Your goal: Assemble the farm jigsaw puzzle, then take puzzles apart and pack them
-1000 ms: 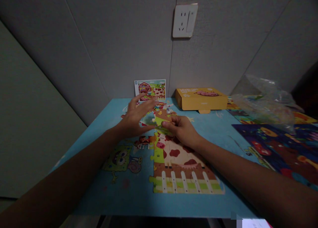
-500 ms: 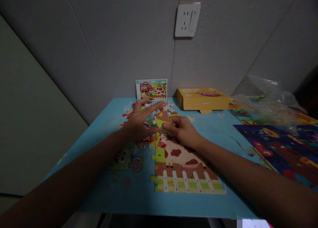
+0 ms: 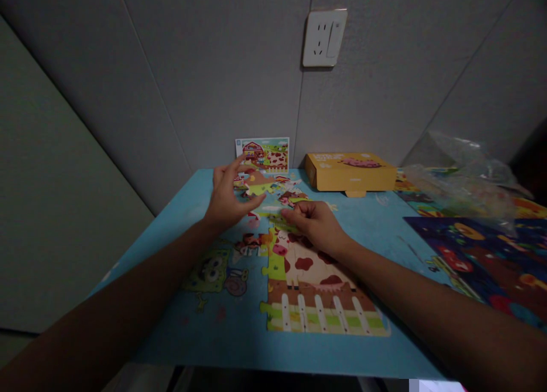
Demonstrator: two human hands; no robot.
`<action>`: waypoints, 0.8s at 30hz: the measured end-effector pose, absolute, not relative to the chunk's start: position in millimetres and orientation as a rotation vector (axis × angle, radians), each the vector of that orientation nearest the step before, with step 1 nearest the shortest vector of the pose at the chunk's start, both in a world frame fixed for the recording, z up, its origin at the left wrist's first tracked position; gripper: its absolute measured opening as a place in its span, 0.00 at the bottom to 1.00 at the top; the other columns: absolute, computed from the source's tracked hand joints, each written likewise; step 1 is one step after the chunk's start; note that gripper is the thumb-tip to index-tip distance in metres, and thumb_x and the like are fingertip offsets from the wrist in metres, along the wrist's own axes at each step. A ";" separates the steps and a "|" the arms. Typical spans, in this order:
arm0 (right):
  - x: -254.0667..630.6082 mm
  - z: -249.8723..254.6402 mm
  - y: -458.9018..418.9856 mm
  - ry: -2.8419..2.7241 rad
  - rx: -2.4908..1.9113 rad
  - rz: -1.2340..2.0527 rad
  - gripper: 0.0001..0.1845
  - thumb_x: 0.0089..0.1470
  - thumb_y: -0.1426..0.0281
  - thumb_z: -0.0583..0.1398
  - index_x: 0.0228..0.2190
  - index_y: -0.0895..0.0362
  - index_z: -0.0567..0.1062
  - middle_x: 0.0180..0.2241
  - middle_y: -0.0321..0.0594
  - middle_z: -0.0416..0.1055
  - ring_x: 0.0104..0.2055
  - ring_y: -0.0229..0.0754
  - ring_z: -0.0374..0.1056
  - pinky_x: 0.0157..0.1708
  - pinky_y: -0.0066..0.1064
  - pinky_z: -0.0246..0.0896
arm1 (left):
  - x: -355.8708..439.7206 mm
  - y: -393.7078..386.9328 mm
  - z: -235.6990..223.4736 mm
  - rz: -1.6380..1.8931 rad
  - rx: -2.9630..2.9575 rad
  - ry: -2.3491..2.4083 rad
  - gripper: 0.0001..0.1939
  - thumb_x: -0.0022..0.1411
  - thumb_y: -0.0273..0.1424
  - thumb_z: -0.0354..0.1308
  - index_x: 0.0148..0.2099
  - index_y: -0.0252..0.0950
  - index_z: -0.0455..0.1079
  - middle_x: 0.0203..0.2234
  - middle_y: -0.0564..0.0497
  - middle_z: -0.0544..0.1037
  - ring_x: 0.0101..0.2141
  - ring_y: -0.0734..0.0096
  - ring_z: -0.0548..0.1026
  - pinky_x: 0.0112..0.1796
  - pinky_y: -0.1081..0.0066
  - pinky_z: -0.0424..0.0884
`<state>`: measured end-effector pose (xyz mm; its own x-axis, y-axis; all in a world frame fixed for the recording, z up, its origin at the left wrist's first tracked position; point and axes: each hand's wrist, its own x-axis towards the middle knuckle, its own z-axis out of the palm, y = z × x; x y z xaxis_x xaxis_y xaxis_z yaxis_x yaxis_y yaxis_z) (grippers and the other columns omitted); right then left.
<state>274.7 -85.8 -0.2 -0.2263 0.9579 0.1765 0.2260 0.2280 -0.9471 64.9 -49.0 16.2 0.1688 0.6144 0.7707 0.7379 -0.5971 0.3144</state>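
My left hand point(image 3: 228, 195) hovers over loose puzzle pieces at the far side of the table, thumb and fingers spread apart. Just beyond its thumb shows a brown and green puzzle piece point(image 3: 258, 182); whether the fingers touch it I cannot tell. Closed in a pinch, my right hand point(image 3: 316, 224) is above the top edge of a partly joined cow puzzle point(image 3: 316, 272). A pale green and blue puzzle piece point(image 3: 273, 211) shows at its thumb tip, mostly hidden by the fingers. Left of the cow lies a piece with a figure point(image 3: 250, 244).
A picture card point(image 3: 265, 154) leans on the wall behind the pieces. To its right stands a yellow box point(image 3: 352, 172). Clear plastic wrap point(image 3: 470, 181) and a dark printed sheet point(image 3: 470, 261) lie at the right. The table point(image 3: 179, 329) is blue with printed cartoons.
My left hand has drawn away to the left from my right hand, its fingers opening wider. The brown and green piece that was between the hands no longer shows at my right thumb.
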 end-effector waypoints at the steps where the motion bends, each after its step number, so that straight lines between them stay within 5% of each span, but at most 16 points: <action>1: 275.0 -0.1 -85.9 -1.639 -1.131 1.056 0.27 0.49 0.50 0.60 0.14 0.56 0.61 0.10 0.29 0.55 0.12 0.28 0.50 0.12 0.24 0.41 | 59.5 -43.0 14.9 -1.456 -2.197 -1.448 0.41 0.51 0.39 0.65 0.64 0.39 0.52 0.47 0.47 0.73 0.50 0.56 0.65 0.54 0.56 0.61; 4: 276.2 1.6 -86.5 -1.620 -1.175 1.057 0.33 0.51 0.45 0.55 0.10 0.57 0.64 0.07 0.31 0.55 0.10 0.29 0.48 0.11 0.24 0.39 | 37.3 -22.2 7.9 -1.452 -1.889 -1.880 0.40 0.51 0.41 0.64 0.63 0.39 0.52 0.49 0.45 0.72 0.53 0.52 0.64 0.54 0.53 0.60; 8: 277.0 5.4 -88.3 -1.578 -1.156 1.135 0.42 0.54 0.40 0.42 0.08 0.57 0.67 0.04 0.33 0.51 0.08 0.30 0.47 0.11 0.25 0.40 | 10.8 -0.8 -4.1 -1.085 -1.656 -2.479 0.42 0.50 0.47 0.62 0.62 0.34 0.55 0.49 0.35 0.71 0.57 0.38 0.58 0.53 0.43 0.58; 11: 277.1 5.2 -87.2 -1.545 -1.092 1.109 0.42 0.54 0.39 0.41 0.11 0.58 0.69 0.05 0.34 0.54 0.09 0.30 0.50 0.13 0.25 0.44 | 5.9 4.3 -9.7 -0.843 -1.642 -2.583 0.39 0.52 0.49 0.57 0.61 0.32 0.60 0.53 0.30 0.67 0.57 0.34 0.57 0.51 0.42 0.58; 19: 274.9 -0.1 -83.9 -1.572 -1.114 1.082 0.36 0.52 0.40 0.47 0.16 0.58 0.68 0.09 0.32 0.58 0.12 0.31 0.52 0.14 0.25 0.43 | 16.8 7.3 -13.7 -0.642 -2.117 -2.219 0.31 0.59 0.49 0.50 0.63 0.49 0.59 0.63 0.53 0.61 0.59 0.40 0.52 0.54 0.44 0.54; 24: 273.6 -0.5 -85.4 -1.615 -1.100 1.086 0.34 0.54 0.42 0.47 0.17 0.57 0.68 0.10 0.32 0.59 0.12 0.31 0.52 0.14 0.25 0.43 | 20.0 6.8 -11.5 -0.592 -2.276 -2.118 0.23 0.60 0.47 0.50 0.55 0.49 0.70 0.57 0.51 0.69 0.53 0.43 0.59 0.50 0.45 0.57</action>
<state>273.6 -85.4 -0.5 -0.2248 0.9572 0.1821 0.1925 0.2268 -0.9547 20.0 6.8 -11.5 0.0343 0.9667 0.2537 0.9581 -0.1040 0.2668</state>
